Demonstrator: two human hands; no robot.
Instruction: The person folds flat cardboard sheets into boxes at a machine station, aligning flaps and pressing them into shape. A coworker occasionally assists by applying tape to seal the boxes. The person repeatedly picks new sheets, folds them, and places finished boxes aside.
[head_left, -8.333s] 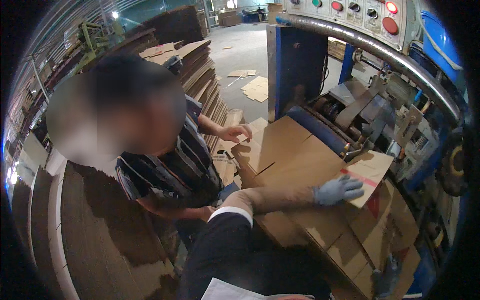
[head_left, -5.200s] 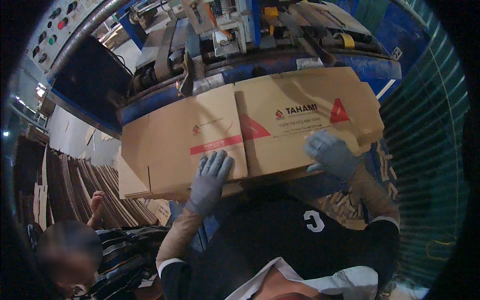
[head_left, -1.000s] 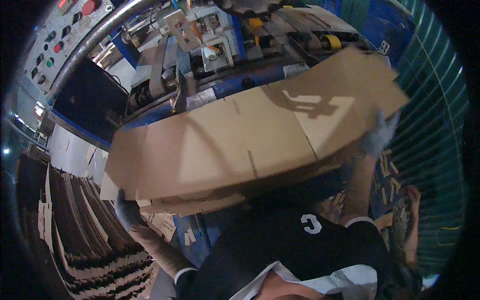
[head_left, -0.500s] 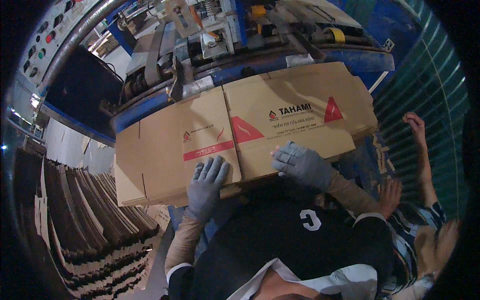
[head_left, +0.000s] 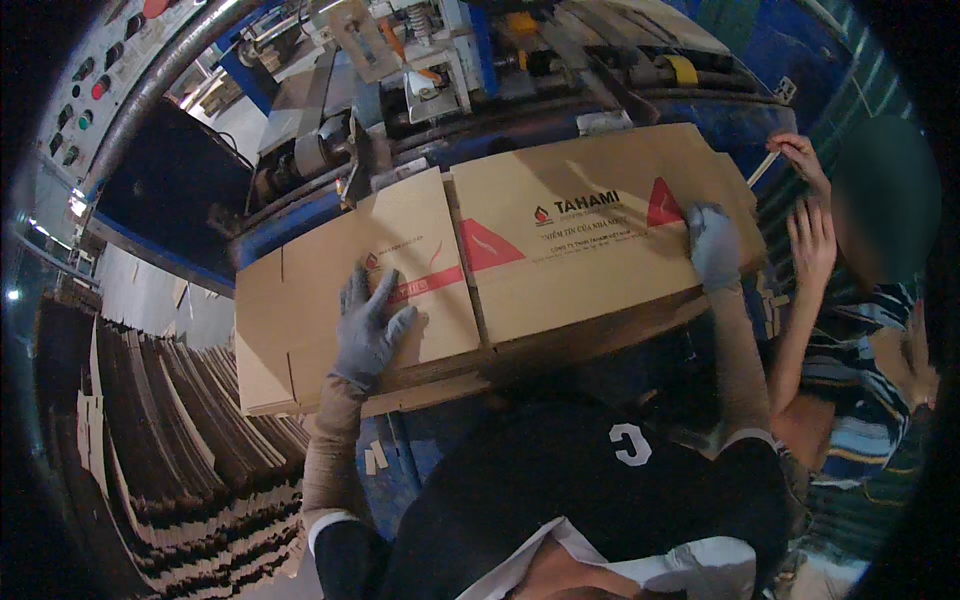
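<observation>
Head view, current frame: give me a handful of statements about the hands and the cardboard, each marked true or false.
1. Both of the person's hands wear grey gloves. True: left hand, right hand.
2. The left hand lies flat on the flattened cardboard boxes. True.
3. The right hand is lifted clear of the cardboard. False: it rests on the stack's right end.
4. The cardboard is plain, with no print. False: it carries red triangular marks and a red stripe.
5. A co-worker's bare hands are at the stack's right edge. True.
6. The stack of cardboard sheets on the left is white. False: it is brown.
</observation>
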